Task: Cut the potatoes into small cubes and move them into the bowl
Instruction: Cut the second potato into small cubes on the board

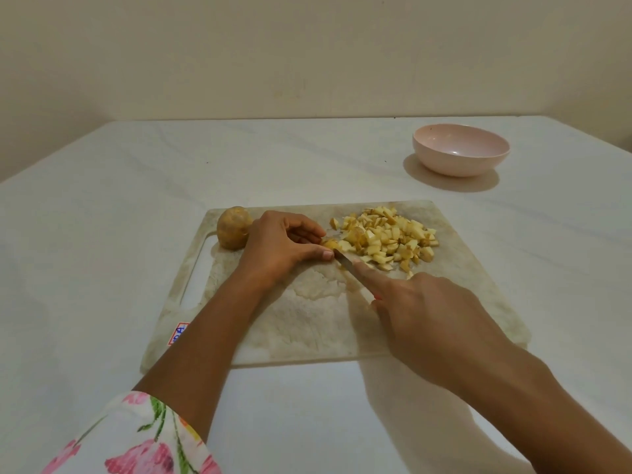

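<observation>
A worn pale cutting board (307, 323) lies on the white table. On its far right part sits a heap of small potato cubes (390, 239). A whole brown potato (233, 227) rests at the board's far left corner. My left hand (280, 248) pins a small potato piece (330, 243) to the board beside the heap. My right hand (431, 319) grips a knife (345, 265), index finger stretched along the blade's back, the tip against that piece. The handle is hidden in my palm. An empty pink bowl (460, 148) stands at the far right.
The white table (102, 234) runs up to a beige wall behind. The board has a handle slot (198, 265) on its left edge and a red and blue label (178, 333) at the near left corner. A floral sleeve (136, 439) covers my left upper forearm.
</observation>
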